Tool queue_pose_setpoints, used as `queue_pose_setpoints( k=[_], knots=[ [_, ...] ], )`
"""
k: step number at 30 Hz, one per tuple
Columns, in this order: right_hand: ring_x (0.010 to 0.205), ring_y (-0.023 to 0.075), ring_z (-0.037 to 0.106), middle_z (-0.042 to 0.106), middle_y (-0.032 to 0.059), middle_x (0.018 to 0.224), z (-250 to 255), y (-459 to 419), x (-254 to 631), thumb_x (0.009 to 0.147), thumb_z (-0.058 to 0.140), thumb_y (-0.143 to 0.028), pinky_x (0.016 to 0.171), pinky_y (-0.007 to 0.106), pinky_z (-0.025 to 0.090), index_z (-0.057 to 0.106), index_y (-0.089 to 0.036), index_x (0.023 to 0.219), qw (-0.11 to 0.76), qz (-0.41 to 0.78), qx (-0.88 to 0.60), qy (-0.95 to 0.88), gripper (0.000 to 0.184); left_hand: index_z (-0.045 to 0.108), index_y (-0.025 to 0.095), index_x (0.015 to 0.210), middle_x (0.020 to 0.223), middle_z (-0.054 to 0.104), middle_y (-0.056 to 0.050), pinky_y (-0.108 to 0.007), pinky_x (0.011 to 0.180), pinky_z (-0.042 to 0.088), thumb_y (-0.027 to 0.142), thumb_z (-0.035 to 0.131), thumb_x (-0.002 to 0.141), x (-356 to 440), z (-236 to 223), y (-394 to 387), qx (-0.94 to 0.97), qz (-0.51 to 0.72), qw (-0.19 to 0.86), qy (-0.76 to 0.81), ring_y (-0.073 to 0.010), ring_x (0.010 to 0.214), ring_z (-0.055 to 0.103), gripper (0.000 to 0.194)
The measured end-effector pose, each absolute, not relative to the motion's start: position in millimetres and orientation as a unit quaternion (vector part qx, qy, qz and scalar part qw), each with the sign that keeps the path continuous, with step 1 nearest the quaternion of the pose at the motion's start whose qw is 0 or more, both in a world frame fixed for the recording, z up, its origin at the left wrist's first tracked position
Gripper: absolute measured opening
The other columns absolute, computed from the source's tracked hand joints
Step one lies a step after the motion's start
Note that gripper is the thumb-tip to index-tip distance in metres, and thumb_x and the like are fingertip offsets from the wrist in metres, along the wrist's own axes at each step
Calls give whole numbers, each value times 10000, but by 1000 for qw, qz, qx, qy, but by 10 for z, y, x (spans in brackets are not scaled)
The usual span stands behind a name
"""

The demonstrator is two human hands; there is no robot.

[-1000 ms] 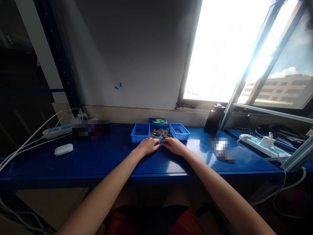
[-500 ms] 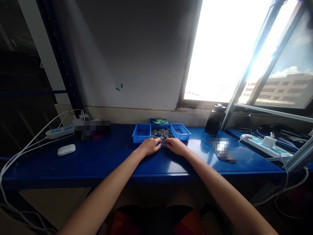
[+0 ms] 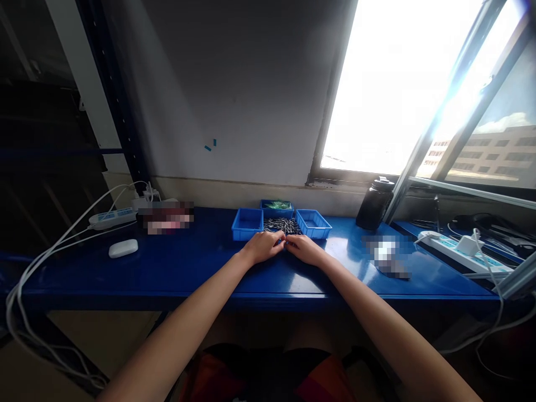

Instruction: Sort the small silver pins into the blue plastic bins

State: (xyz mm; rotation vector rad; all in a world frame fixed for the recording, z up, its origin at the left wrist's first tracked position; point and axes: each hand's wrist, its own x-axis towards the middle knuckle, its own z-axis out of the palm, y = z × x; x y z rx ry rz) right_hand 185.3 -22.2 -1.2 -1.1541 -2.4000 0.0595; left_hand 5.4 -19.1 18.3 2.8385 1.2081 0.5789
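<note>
My left hand (image 3: 263, 247) and my right hand (image 3: 305, 249) meet fingertip to fingertip low over the blue table. Both have their fingers bent and closed in a pinch. Whatever they hold between the tips is too small to make out. Just beyond them lies a pile of small, thin dark and silvery metal pieces (image 3: 281, 225). Around the pile stand a blue bin (image 3: 248, 231) on the left, another blue bin (image 3: 314, 230) on the right, and a third bin (image 3: 276, 213) behind, with green, plastic-looking material (image 3: 278, 205) in it.
A black bottle (image 3: 374, 204) stands at the right, near a blurred object (image 3: 387, 257). Farther right is a white power strip (image 3: 464, 251) with cables. On the left lie a white case (image 3: 123, 248), a second power strip (image 3: 113, 218) and a blurred item (image 3: 165, 216).
My hands have come together, closing the small gap between their fingertips. The whole scene sits slightly farther right because the camera has turned a little.
</note>
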Motion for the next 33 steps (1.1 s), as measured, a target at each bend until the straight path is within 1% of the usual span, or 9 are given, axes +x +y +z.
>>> queue_pose_setpoints(
  k=[8, 11, 15, 19, 21, 27, 33],
  knots=[
    [689, 129, 549, 612, 32, 785, -20, -207, 1877, 843, 399, -288, 624, 212, 374, 558, -191, 936, 224, 22, -459, -859, 209, 510, 222, 959, 772, 619, -28, -239, 603, 394, 370, 346, 843, 35, 145, -134, 900, 187, -25, 393, -180, 718, 585, 250],
    [691, 131, 550, 613, 33, 789, -10, -211, 1882, 845, 398, -301, 620, 212, 370, 560, -192, 933, 221, 17, -468, -855, 214, 512, 221, 960, 773, 619, -34, -243, 604, 396, 380, 345, 841, 29, 121, -101, 895, 180, -25, 408, -187, 721, 587, 259],
    [694, 130, 548, 612, 32, 776, 15, -225, 1878, 853, 390, -297, 620, 210, 358, 548, -185, 922, 240, 8, -474, -847, 205, 510, 226, 962, 787, 623, -39, -256, 590, 403, 381, 344, 840, 24, 95, -74, 897, 159, -21, 412, -200, 721, 589, 258],
    [652, 116, 533, 606, 22, 749, 40, -251, 1865, 863, 372, -300, 585, 198, 336, 533, -186, 916, 257, 8, -465, -847, 204, 519, 221, 962, 810, 629, -47, -259, 612, 409, 377, 358, 835, 26, 101, -91, 897, 139, -7, 420, -200, 738, 592, 257],
    [631, 111, 523, 601, 17, 732, 43, -259, 1860, 865, 367, -304, 573, 195, 326, 531, -186, 914, 260, 11, -460, -849, 208, 527, 219, 955, 788, 629, -45, -257, 614, 410, 392, 361, 831, 26, 114, -102, 895, 134, -2, 426, -198, 735, 592, 271],
    [594, 107, 507, 581, 7, 669, 21, -240, 1861, 856, 389, -311, 561, 195, 315, 536, -187, 926, 261, 21, -456, -850, 205, 557, 218, 907, 768, 629, -37, -249, 608, 414, 383, 364, 826, 23, 131, -105, 896, 126, -3, 425, -190, 727, 589, 266],
    [584, 109, 497, 572, 8, 644, 26, -240, 1866, 857, 385, -311, 556, 196, 312, 543, -188, 929, 253, 20, -465, -848, 213, 566, 237, 939, 795, 637, -28, -250, 609, 412, 411, 366, 818, 13, 108, -87, 902, 137, 6, 410, -189, 732, 588, 291]
  ],
)
